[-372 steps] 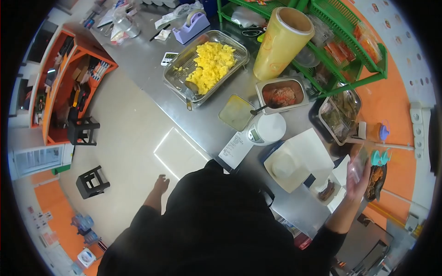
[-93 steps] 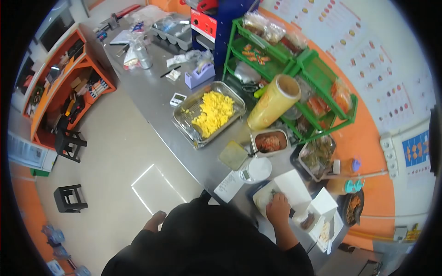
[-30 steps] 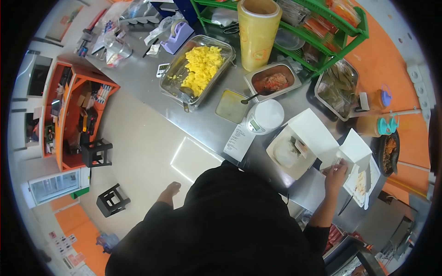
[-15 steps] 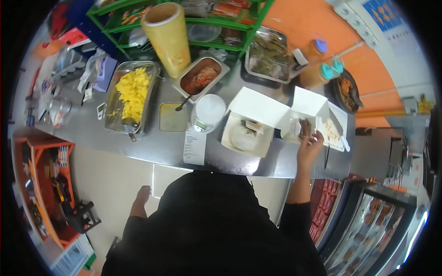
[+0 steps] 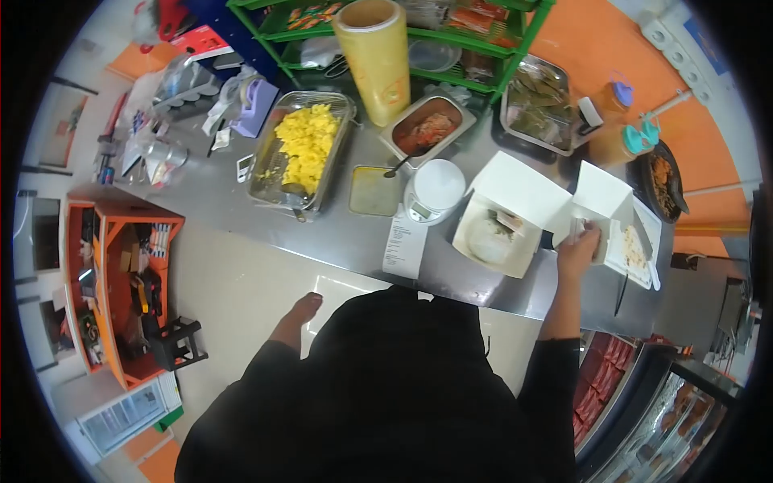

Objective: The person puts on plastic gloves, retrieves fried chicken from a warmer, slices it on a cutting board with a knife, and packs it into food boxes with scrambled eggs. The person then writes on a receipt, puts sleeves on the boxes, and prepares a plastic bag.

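My right hand is at the smaller open white box on the right of the steel table. Its fingers are pinched together over the box, and what they hold is too small to make out. To its left stands a larger open white box with a pale round mound and some green bits inside. A white scale sits beside that box, with a printed receipt below it. My left hand hangs beyond the table's front edge, its fingers curled and blurred, with their grip unclear.
A glass tray of yellow egg, a steel pan of reddish food and a tall yellow roll stand left and centre. Behind are green racks. On the right are a white tray, bottles and a dark bowl.
Since the oldest frame, my right hand has left a clear bag and come to the smaller box. Green bits and a small piece now lie in the larger box. The view has turned.
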`<control>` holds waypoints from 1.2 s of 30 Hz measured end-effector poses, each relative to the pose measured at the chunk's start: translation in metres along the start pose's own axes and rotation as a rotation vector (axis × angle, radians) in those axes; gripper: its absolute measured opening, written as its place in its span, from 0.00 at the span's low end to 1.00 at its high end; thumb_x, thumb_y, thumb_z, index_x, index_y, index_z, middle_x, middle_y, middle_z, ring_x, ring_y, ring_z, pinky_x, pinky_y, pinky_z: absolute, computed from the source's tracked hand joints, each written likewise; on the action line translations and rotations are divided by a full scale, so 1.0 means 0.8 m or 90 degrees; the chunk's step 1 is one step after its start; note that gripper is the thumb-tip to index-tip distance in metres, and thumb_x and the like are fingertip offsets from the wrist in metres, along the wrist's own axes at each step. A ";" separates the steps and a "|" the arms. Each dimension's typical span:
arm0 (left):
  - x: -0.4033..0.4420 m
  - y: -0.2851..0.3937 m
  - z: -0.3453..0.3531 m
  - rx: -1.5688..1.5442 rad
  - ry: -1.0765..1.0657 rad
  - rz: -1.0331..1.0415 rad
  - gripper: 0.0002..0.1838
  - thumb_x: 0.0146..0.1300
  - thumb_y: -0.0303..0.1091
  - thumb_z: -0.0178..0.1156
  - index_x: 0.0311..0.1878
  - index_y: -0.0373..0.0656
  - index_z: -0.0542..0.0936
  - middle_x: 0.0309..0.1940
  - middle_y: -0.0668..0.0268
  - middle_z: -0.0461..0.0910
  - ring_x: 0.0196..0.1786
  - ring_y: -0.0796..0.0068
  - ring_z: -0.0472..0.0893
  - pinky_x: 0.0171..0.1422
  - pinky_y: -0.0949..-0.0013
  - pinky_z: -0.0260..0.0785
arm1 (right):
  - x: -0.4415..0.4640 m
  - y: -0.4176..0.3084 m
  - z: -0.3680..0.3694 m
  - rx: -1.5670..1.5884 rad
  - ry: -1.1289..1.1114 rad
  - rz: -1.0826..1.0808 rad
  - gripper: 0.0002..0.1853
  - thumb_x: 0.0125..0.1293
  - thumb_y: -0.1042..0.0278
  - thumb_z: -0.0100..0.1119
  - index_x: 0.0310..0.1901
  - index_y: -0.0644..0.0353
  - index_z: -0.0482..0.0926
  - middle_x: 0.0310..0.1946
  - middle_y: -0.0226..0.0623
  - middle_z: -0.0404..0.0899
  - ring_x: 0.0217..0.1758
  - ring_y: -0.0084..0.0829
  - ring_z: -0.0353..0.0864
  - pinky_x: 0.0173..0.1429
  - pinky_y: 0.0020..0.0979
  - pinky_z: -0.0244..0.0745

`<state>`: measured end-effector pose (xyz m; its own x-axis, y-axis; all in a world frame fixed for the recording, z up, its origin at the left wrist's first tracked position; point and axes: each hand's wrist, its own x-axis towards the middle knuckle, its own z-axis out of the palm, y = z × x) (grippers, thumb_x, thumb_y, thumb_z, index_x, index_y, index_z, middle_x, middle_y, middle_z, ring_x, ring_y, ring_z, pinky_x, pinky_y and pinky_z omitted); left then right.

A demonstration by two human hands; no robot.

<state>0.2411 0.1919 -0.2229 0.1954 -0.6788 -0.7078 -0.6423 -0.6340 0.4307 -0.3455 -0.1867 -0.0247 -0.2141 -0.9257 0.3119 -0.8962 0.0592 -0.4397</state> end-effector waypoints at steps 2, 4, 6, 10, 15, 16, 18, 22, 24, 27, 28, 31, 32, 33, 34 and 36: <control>0.002 0.002 0.002 0.090 -0.096 -0.022 0.16 0.71 0.43 0.51 0.55 0.48 0.79 0.57 0.57 0.77 0.59 0.55 0.78 0.62 0.58 0.72 | -0.016 -0.016 -0.016 0.213 0.079 -0.023 0.25 0.65 0.74 0.59 0.62 0.69 0.66 0.55 0.51 0.71 0.57 0.43 0.73 0.65 0.41 0.67; -0.005 -0.012 0.014 0.083 -0.132 -0.053 0.18 0.70 0.46 0.53 0.58 0.49 0.78 0.61 0.56 0.74 0.60 0.54 0.77 0.63 0.58 0.72 | -0.060 0.018 -0.025 0.285 0.169 -0.001 0.23 0.68 0.73 0.57 0.62 0.70 0.65 0.55 0.50 0.70 0.58 0.41 0.73 0.67 0.40 0.67; -0.005 -0.069 0.048 0.249 -0.251 0.099 0.27 0.70 0.55 0.52 0.65 0.52 0.72 0.70 0.54 0.63 0.63 0.51 0.74 0.65 0.57 0.71 | -0.148 0.074 -0.042 0.123 0.207 0.052 0.22 0.71 0.71 0.54 0.62 0.71 0.64 0.55 0.50 0.69 0.57 0.41 0.72 0.67 0.38 0.66; -0.066 0.033 0.044 0.025 -0.458 -0.111 0.34 0.69 0.65 0.45 0.70 0.54 0.68 0.67 0.54 0.68 0.60 0.51 0.77 0.64 0.55 0.72 | -0.385 0.182 -0.040 -0.090 0.054 0.126 0.28 0.65 0.77 0.56 0.65 0.73 0.62 0.57 0.60 0.70 0.61 0.50 0.71 0.68 0.44 0.65; -0.053 0.069 0.007 -0.060 -0.578 -0.127 0.36 0.68 0.67 0.43 0.71 0.54 0.67 0.66 0.55 0.70 0.60 0.52 0.78 0.64 0.55 0.72 | -0.505 0.113 -0.094 0.067 -0.460 0.588 0.29 0.70 0.60 0.54 0.67 0.69 0.65 0.58 0.55 0.74 0.59 0.44 0.74 0.63 0.40 0.67; -0.046 0.075 0.000 -0.062 -0.591 -0.125 0.36 0.68 0.67 0.43 0.71 0.54 0.67 0.66 0.55 0.71 0.60 0.52 0.78 0.64 0.55 0.72 | -0.515 0.113 -0.099 0.156 -0.457 0.662 0.29 0.71 0.58 0.53 0.67 0.69 0.65 0.58 0.54 0.75 0.58 0.42 0.75 0.61 0.38 0.69; -0.032 0.089 -0.015 -0.058 -0.623 -0.124 0.37 0.68 0.68 0.42 0.71 0.54 0.67 0.65 0.55 0.71 0.59 0.52 0.78 0.64 0.55 0.72 | -0.520 0.111 -0.115 0.387 -0.425 0.834 0.28 0.72 0.55 0.50 0.66 0.68 0.66 0.58 0.52 0.76 0.56 0.37 0.76 0.58 0.35 0.71; 0.001 0.120 -0.043 -0.004 -0.703 -0.120 0.39 0.67 0.70 0.40 0.72 0.54 0.67 0.64 0.56 0.73 0.59 0.53 0.79 0.64 0.55 0.72 | -0.504 0.116 -0.153 0.809 -0.379 1.055 0.28 0.75 0.50 0.46 0.65 0.66 0.69 0.58 0.47 0.77 0.52 0.29 0.78 0.51 0.29 0.76; -0.006 0.186 -0.078 0.087 -0.757 -0.095 0.39 0.67 0.71 0.39 0.72 0.54 0.67 0.64 0.56 0.74 0.59 0.53 0.79 0.64 0.55 0.72 | -0.482 0.122 -0.172 0.935 -0.370 1.065 0.29 0.76 0.47 0.44 0.64 0.65 0.70 0.58 0.44 0.78 0.51 0.25 0.79 0.47 0.26 0.78; -0.037 0.314 -0.140 0.293 -0.638 -0.288 0.36 0.67 0.66 0.45 0.66 0.48 0.73 0.57 0.60 0.81 0.54 0.62 0.83 0.59 0.59 0.75 | -0.445 0.146 -0.186 1.240 -0.173 0.763 0.29 0.77 0.45 0.42 0.65 0.62 0.70 0.57 0.42 0.79 0.51 0.21 0.80 0.44 0.23 0.81; -0.047 0.343 -0.159 0.387 -0.585 -0.231 0.31 0.71 0.59 0.49 0.63 0.45 0.76 0.54 0.62 0.83 0.50 0.64 0.85 0.58 0.62 0.76 | -0.441 0.174 -0.181 1.378 -0.045 0.560 0.28 0.77 0.46 0.42 0.66 0.60 0.70 0.57 0.41 0.80 0.54 0.21 0.80 0.44 0.24 0.82; -0.106 0.474 -0.258 0.242 -0.541 0.114 0.26 0.74 0.54 0.46 0.60 0.43 0.78 0.49 0.62 0.85 0.48 0.67 0.85 0.57 0.63 0.75 | -0.436 0.243 -0.130 0.981 -0.179 0.765 0.26 0.75 0.46 0.45 0.64 0.57 0.71 0.54 0.43 0.81 0.56 0.27 0.80 0.56 0.32 0.80; -0.129 0.507 -0.289 0.152 -0.492 0.240 0.24 0.76 0.51 0.46 0.59 0.43 0.78 0.46 0.62 0.85 0.47 0.68 0.85 0.56 0.63 0.74 | -0.426 0.240 -0.119 0.705 -0.338 0.822 0.26 0.76 0.46 0.46 0.63 0.58 0.71 0.54 0.43 0.81 0.56 0.28 0.81 0.55 0.33 0.80; -0.132 0.516 -0.308 0.143 -0.471 0.239 0.24 0.76 0.51 0.46 0.59 0.43 0.78 0.46 0.62 0.85 0.47 0.68 0.85 0.56 0.63 0.74 | -0.417 0.238 -0.117 0.510 -0.482 0.794 0.25 0.76 0.47 0.46 0.62 0.59 0.71 0.53 0.43 0.81 0.55 0.29 0.81 0.55 0.33 0.79; -0.134 0.522 -0.325 0.030 -0.451 0.285 0.22 0.77 0.49 0.46 0.58 0.42 0.78 0.43 0.61 0.85 0.47 0.70 0.84 0.56 0.64 0.74 | -0.404 0.234 -0.118 0.362 -0.605 0.746 0.25 0.76 0.47 0.46 0.62 0.59 0.71 0.52 0.43 0.81 0.54 0.30 0.82 0.55 0.34 0.79; -0.137 0.525 -0.343 -0.087 -0.413 0.339 0.20 0.77 0.46 0.46 0.58 0.42 0.78 0.41 0.61 0.85 0.47 0.71 0.84 0.56 0.65 0.74 | -0.361 0.220 -0.131 0.258 -0.783 0.648 0.24 0.76 0.48 0.46 0.60 0.61 0.71 0.51 0.44 0.81 0.52 0.32 0.82 0.54 0.36 0.78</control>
<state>0.1536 -0.1014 0.1895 -0.5977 -0.5793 -0.5542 -0.4244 -0.3578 0.8318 -0.4820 0.1304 -0.1041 -0.0198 -0.3037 -0.9526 -0.3929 0.8785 -0.2719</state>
